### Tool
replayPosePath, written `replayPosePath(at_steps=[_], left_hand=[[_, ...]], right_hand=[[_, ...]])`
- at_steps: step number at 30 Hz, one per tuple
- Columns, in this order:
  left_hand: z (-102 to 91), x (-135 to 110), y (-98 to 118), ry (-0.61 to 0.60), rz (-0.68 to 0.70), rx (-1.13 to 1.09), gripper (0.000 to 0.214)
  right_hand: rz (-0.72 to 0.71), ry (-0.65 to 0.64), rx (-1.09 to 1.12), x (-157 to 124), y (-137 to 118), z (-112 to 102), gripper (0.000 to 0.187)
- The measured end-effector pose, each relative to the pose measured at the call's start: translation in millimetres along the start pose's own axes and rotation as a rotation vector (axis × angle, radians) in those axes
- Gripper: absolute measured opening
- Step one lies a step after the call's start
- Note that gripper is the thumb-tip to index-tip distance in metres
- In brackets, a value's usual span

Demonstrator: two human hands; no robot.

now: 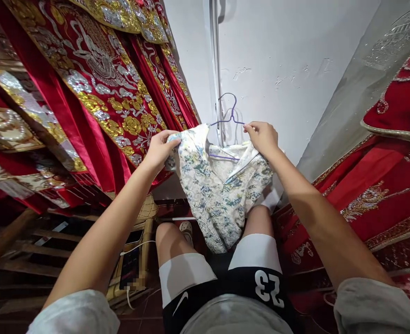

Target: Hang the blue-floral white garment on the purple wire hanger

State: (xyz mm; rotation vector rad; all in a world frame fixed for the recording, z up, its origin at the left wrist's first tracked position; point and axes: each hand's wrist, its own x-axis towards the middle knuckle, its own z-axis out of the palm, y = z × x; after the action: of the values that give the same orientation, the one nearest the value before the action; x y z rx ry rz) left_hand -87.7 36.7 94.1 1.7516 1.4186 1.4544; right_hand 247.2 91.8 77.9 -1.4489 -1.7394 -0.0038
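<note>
While the floral shirt is held up before the white wall: its front is turned toward the camera, and its lower part is hung between the bare knees.
Print: a cream-white ground is covered with small motifs in blue, grey-green and pale yellow.
Neckline: a deep V is formed; its right edge is bordered by a pale, folded collar, and the inside of the back is exposed.
Drape: the body is creased lengthwise and narrowed toward the hem.
Purple hanger: the hook is raised above the shirt, and the lower bar is exposed within the neckline. Whether the hook is caught on anything cannot be determined.
Left hand: the shirt is pinched at its left shoulder as viewed, with the thumb laid on top and the fingers curled behind.
Right hand: the right end of the hanger is gripped between thumb and forefinger, with the remaining fingers bent. Whether cloth is also caught cannot be determined.
Forearms: both are extended forward and angled inward, so that the hands are set at nearly equal height.
Flanks: the work area is bordered by red embroidered garments at left and red beaded textiles at right.
Bamboo stool: it is positioned beside the left knee.
</note>
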Motion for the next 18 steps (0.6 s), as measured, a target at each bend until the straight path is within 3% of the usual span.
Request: replayPosePath(at_steps=[3,6,10,13,15,18], left_hand=[[3.5,9,-21,0.143,-0.078,-0.202,0.035],[10.7,1,-49,0.23,-0.132,-0.287,0.041],[37.4,-36,-96,0.376,-0.189,-0.445,0.052],[64.7,-62,-120,0.323,-0.274,-0.554,0.053],[78.6,-71,-126,0.264,-0.327,-0.6,0.053],[86.6,-74,-127,0.217,-0.358,-0.601,0.054]], right_hand=[[-0.009,-0.019,0.008,4,-13,3,0.043],[-0.113,-0.046,0.01,-9,-22,7,0.042],[-0.271,-0.002,-0.052,-55,-23,23,0.05],[-0.339,0.029,-0.037,-100,-15,48,0.042],[-0.31,-0.193,-0.011,-123,-7,67,0.035],[-0.17,-0.563,-0.003,-139,1,93,0.041]])
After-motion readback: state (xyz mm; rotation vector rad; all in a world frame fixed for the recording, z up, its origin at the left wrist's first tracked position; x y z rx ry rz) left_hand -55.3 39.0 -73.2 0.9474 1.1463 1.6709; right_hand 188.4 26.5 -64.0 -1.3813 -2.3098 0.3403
